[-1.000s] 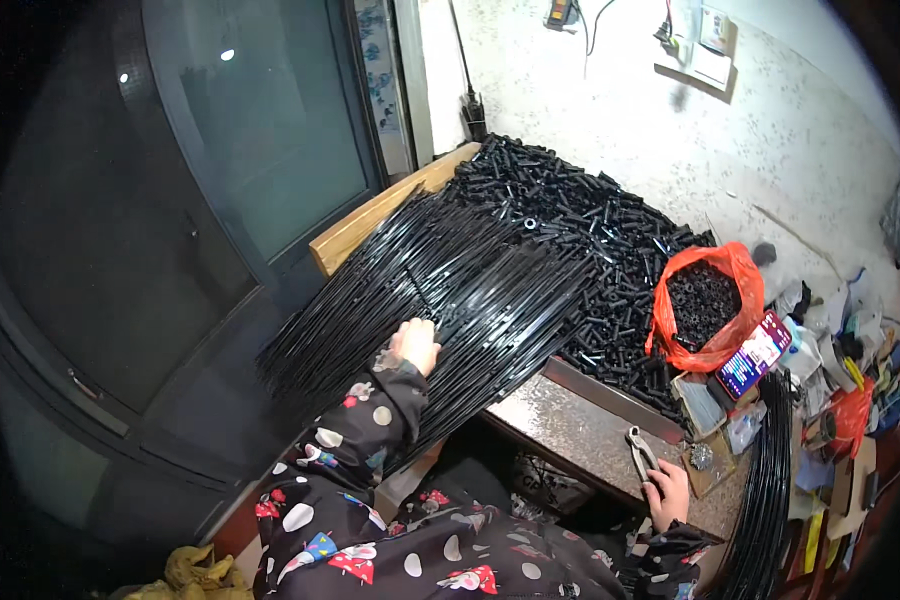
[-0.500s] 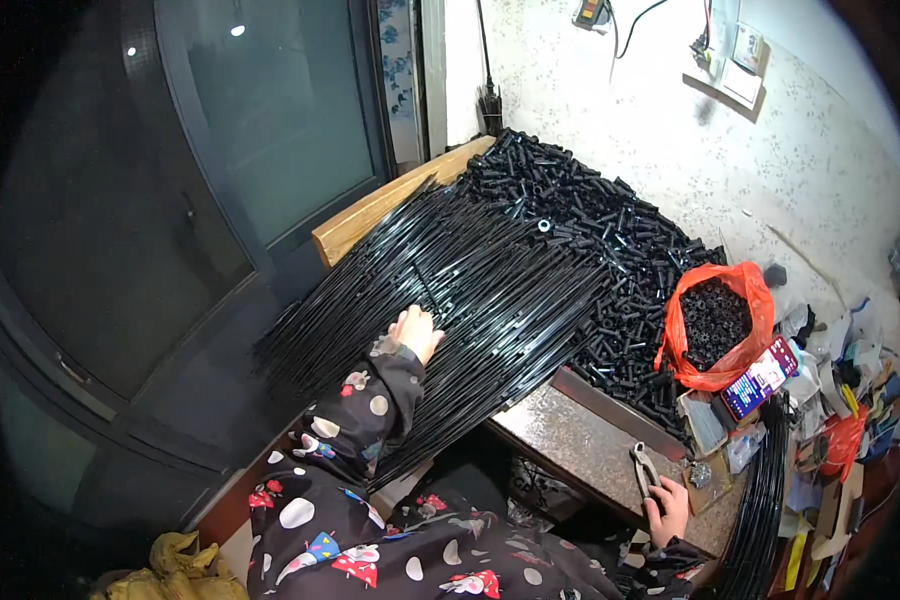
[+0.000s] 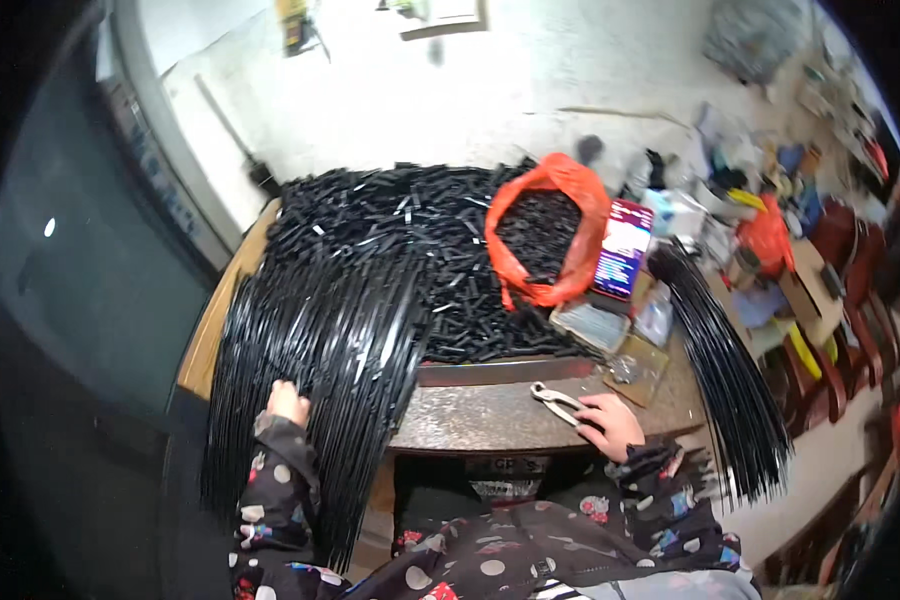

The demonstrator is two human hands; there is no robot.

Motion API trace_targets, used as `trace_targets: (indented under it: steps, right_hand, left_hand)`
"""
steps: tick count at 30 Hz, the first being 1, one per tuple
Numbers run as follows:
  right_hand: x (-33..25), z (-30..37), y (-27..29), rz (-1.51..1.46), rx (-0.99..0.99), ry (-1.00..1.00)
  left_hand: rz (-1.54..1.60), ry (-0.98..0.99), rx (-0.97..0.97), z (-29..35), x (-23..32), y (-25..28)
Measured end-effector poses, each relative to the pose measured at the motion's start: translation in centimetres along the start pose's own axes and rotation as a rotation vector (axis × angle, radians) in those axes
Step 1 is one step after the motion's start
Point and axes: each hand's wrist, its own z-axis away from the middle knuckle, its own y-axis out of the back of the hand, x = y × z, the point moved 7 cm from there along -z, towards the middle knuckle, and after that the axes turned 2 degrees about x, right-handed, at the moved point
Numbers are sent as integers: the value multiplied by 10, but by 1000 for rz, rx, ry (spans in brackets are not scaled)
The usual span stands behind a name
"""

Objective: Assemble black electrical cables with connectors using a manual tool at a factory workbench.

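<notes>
A wide layer of long, thin black rods (image 3: pixel 320 330) lies over the left part of the table. My left hand (image 3: pixel 288 402) rests among them, fingers curled inward; whatever is between the fingertips is hidden. On the bare front strip of the table (image 3: pixel 460 418), my right hand (image 3: pixel 610 425) is closed around the handles of metal pliers (image 3: pixel 558 400). The pliers' head points away to the left, apart from the rods. Behind the rods is a large heap of short black tube-like pieces (image 3: pixel 370 215).
A red plastic bag (image 3: pixel 505 265) of small black parts sits on the heap, beside a lit phone (image 3: pixel 625 248). A clear box (image 3: pixel 592 326) is below it. Another rod bundle (image 3: pixel 725 385) hangs over the right edge. Mixed clutter lies beyond, and a wooden board (image 3: pixel 225 300) borders the left.
The head view has swung to the right. My left hand is now closer to the near ends of the rods. My right hand still has the pliers over the tabletop.
</notes>
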Motion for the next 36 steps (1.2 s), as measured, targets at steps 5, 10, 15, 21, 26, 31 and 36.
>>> trace_targets:
  steps: [5,10,15,21,26,31,36]
  right_hand:
    - [18,5,11,-5,-20,-47]
    - [18,8,10,-15,16,-60]
    - [21,6,10,-26,2,-83]
    - [24,2,12,-52,0,-91]
    - [24,-1,10,-51,2,-99]
    - [28,-5,6,-50,-6,-105]
    - [29,-6,3,-57,-13,-111]
  left_hand:
    - [99,12,63,13,14,18]
    - [-178,-69,-19,2,18,12]
    - [-96,89,60,8,23,27]
    - [152,-103,92,12,17,7]
    - [226,-85,26,-3,-3,-2]
    - [190,-30,27,-1,4,-8]
    - [-70,-29,31,1,20,6]
